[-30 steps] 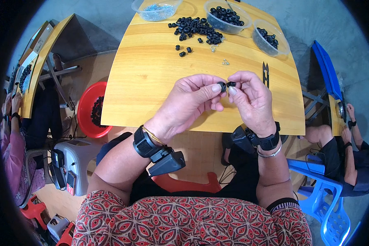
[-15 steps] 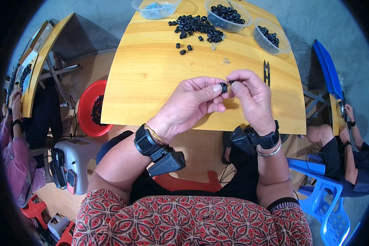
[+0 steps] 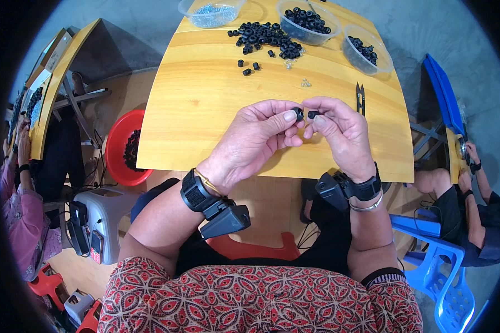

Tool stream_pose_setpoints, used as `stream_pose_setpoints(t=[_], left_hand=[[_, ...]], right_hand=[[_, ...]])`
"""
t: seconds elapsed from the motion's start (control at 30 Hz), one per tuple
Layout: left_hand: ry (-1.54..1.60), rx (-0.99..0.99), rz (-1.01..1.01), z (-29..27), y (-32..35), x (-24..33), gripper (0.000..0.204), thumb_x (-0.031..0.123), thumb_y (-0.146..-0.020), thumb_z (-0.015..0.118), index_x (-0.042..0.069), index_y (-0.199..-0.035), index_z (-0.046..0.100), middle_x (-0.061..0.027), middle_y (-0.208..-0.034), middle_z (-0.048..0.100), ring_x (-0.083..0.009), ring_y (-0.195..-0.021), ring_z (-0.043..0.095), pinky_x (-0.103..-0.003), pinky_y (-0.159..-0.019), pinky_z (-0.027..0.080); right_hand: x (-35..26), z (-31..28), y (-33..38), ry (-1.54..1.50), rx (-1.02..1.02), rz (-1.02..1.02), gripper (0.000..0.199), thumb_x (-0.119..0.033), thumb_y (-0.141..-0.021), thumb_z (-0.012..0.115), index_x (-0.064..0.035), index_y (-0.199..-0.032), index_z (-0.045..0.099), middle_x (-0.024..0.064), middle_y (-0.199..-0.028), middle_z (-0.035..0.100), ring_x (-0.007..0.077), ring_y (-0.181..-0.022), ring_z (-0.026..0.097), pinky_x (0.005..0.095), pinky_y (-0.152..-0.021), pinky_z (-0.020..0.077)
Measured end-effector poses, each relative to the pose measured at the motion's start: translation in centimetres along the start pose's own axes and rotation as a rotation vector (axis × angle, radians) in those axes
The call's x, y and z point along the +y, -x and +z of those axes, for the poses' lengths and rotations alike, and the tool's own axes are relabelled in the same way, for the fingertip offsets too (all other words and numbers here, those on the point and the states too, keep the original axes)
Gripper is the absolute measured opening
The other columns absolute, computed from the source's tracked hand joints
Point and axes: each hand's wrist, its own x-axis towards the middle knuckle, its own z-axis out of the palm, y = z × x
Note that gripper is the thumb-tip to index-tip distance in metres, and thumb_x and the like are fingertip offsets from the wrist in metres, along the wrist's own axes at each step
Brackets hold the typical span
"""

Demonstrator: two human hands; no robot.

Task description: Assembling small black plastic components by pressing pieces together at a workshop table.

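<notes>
Left hand (image 3: 255, 129) pinches black ring (image 3: 298, 114); right hand (image 3: 343, 130), smaller black piece (image 3: 313, 115). Clear tubs (image 3: 311, 39) hold black parts (image 3: 307, 21) or bluish bits (image 3: 213, 14); red basin (image 3: 115, 158), dark pieces (image 3: 132, 151)

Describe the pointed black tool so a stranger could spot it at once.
Find the yellow wooden table, then the right hand above it. Just beyond that hand, toward the table's right edge, lies the black tool; two slim points distinguish it from the chunky black pieces.

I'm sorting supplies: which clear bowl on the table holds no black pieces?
The leftmost clear bowl; it holds bluish beads, while the other two clear bowls hold black pieces.
</notes>
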Motion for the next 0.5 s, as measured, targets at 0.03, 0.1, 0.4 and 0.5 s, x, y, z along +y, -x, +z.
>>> stream_pose_setpoints(t=[0.03,0.1,0.4,0.5], left_hand=[[0.0,0.005,0.003,0.1,0.0,0.0,0.018,0.007,-0.084,0.05,-0.001,-0.099,0.054,-0.0083,-0.083,0.059,-0.0129,-0.069,0.057,-0.024,-0.065,0.051],[-0.007,0.007,0.011,0.2,0.1,0.0,0.018,0.007,-0.084,0.05,-0.001,-0.099,0.054,-0.0085,-0.083,0.059,-0.0128,-0.068,0.057,-0.024,-0.065,0.05],[-0.027,0.025,0.005,0.4,0.2,0.1,0.018,0.007,-0.084,0.049,-0.002,-0.099,0.053,-0.0086,-0.083,0.059,-0.013,-0.067,0.056,-0.025,-0.065,0.05],[-0.041,0.06,-0.004,0.3,0.0,0.1,0.018,0.007,-0.084,0.049,-0.002,-0.099,0.053,-0.0084,-0.082,0.059,-0.0132,-0.067,0.056,-0.025,-0.065,0.05]], right_hand=[[0.1,0.1,0.0,-0.031,0.028,0.007,0.018,0.0,-0.082,0.048,0.0035,-0.1,0.052,0.006,-0.08,0.057,0.0086,-0.064,0.054,0.0198,-0.06,0.0448],[0.2,0.0,0.1,-0.023,0.025,0.023,0.018,0.001,-0.082,0.048,0.0034,-0.099,0.051,0.0061,-0.08,0.057,0.0086,-0.064,0.054,0.0197,-0.06,0.0449],[1.3,0.5,0.1,0.057,0.079,-0.047,0.012,0.002,-0.081,0.048,0.002,-0.093,0.051,0.0047,-0.079,0.056,0.0075,-0.062,0.052,0.0188,-0.056,0.0439],[1.2,0.5,0.1,0.104,0.076,-0.082,0.013,0.002,-0.081,0.048,0.0019,-0.094,0.052,0.005,-0.078,0.056,0.0071,-0.061,0.051,0.0188,-0.054,0.0435]])
